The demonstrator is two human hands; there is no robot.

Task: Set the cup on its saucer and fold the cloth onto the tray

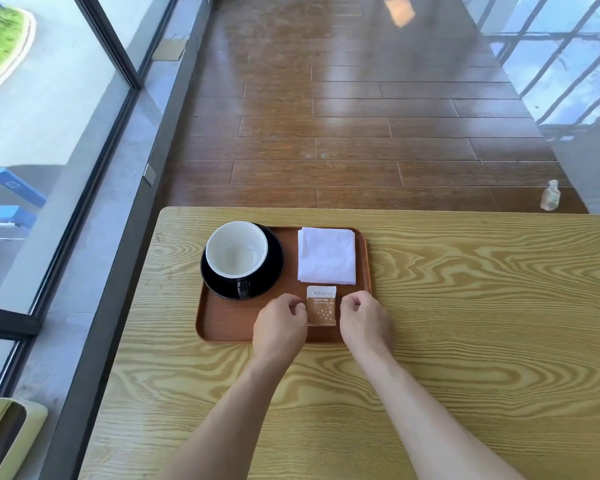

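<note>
1. Your cup (236, 254) is white inside and empty, with a black handle pointing toward you. It sits upright on the black saucer (273, 268), in the far left part of the brown tray (222, 327) on the wooden table (465, 306).
2. Your left hand (279, 327) rests at the tray's near edge, fingers curled in and holding nothing, its fingertips just left of the packet (321, 305). The cup stands apart, farther and to the left.
3. The packet lies flat between your hands. Its white top band reads "taikoo"; the smaller print below is too small to read.
4. The cloth (326, 255) is white, folded into a neat square, lying on the tray's far right, just beyond the packet.
5. Your right hand (362, 322) is loosely clenched and empty, just right of the packet, apart from the cloth.
</note>
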